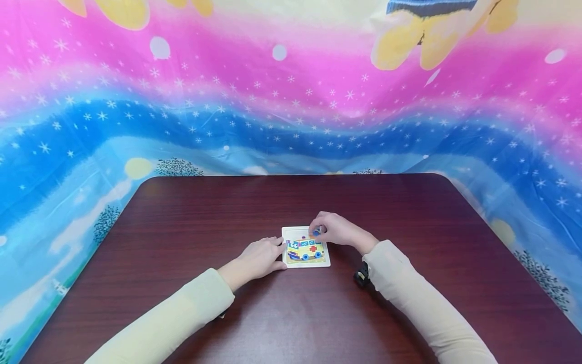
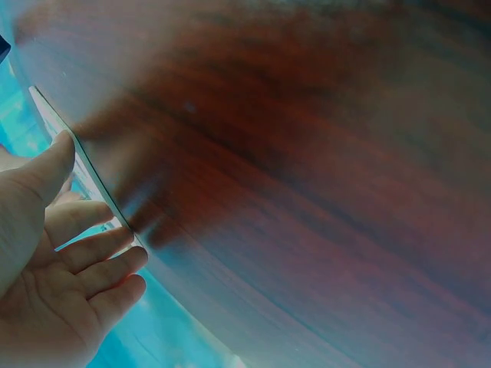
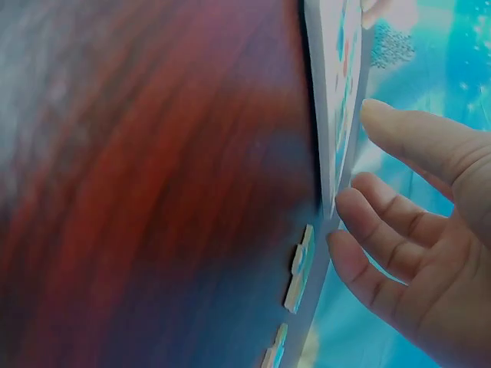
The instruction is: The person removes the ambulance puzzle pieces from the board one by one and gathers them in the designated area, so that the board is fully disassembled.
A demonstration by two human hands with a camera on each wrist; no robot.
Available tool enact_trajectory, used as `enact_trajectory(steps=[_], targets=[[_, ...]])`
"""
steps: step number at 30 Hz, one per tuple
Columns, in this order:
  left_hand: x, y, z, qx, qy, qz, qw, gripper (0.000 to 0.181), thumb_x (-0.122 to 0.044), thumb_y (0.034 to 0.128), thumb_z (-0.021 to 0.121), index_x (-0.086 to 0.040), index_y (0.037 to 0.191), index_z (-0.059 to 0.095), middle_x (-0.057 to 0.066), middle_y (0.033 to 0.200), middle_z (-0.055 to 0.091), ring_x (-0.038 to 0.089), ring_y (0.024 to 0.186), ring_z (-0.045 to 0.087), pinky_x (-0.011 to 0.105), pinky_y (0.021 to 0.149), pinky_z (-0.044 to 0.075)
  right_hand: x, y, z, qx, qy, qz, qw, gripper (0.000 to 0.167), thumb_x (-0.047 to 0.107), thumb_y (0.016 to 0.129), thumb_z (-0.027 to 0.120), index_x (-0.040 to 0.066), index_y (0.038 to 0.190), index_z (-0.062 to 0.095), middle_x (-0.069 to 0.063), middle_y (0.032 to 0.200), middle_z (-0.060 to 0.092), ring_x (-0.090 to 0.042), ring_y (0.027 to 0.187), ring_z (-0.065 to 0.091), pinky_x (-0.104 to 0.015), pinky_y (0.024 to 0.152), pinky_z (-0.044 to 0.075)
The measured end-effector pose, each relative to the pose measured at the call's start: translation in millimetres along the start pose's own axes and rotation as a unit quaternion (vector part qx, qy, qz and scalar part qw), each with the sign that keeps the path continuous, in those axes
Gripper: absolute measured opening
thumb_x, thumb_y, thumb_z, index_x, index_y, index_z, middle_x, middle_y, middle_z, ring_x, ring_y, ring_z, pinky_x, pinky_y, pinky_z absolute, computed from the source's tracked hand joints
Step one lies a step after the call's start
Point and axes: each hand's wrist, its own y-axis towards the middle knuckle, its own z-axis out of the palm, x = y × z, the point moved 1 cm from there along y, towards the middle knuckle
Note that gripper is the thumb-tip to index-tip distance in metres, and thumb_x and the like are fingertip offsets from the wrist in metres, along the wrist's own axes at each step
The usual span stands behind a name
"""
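A small white-framed jigsaw puzzle board [image 1: 306, 266] lies on the table, with a yellow ambulance picture [image 1: 303, 250] in it showing a red cross and blue wheels. My left hand [image 1: 260, 257] rests at the board's left side, its thumb and fingertips touching the frame; the left wrist view shows the fingers [image 2: 111, 272] loosely extended along that edge. Over the board's upper right corner, my right hand [image 1: 338, 230] pinches a small blue puzzle piece [image 1: 317, 232] between thumb and fingers. In the right wrist view that piece is hidden behind the thumb [image 3: 414, 138].
Two loose puzzle pieces, one nearer [image 3: 300, 270] and one lower [image 3: 276, 349], lie on the table past the board in the right wrist view. The dark red wooden table [image 1: 218, 202] ends at a patterned curtain [image 1: 282, 116].
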Motion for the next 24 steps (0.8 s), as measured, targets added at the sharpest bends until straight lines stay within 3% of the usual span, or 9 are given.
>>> enact_trajectory(steps=[11,24], targets=[[-0.4,-0.9,-1.7,-0.001,-0.005,0.002,1.0,0.053,-0.039,0.0843,0.064,-0.002,0.121,0.058,0.016,0.127,0.053,0.03,0.116,0.05,0.037,0.097,0.039,2.4,5.0,4.8,0.009,-0.035,0.003,0.9993,0.015,0.012,0.078,0.072,0.015,0.093,0.07,0.001,0.089,0.054,-0.012,0.069,0.046,-0.026,0.061,0.042],[-0.1,-0.5,-0.7,-0.008,-0.008,0.003,0.9999,0.052,-0.039,0.0838,0.065,-0.002,0.12,0.059,0.016,0.126,0.054,0.03,0.115,0.051,0.038,0.096,0.04,2.5,5.9,4.8,0.019,-0.036,0.017,0.999,0.013,0.013,0.078,0.073,0.017,0.089,0.067,-0.001,0.088,0.051,-0.013,0.07,0.045,-0.027,0.062,0.042]])
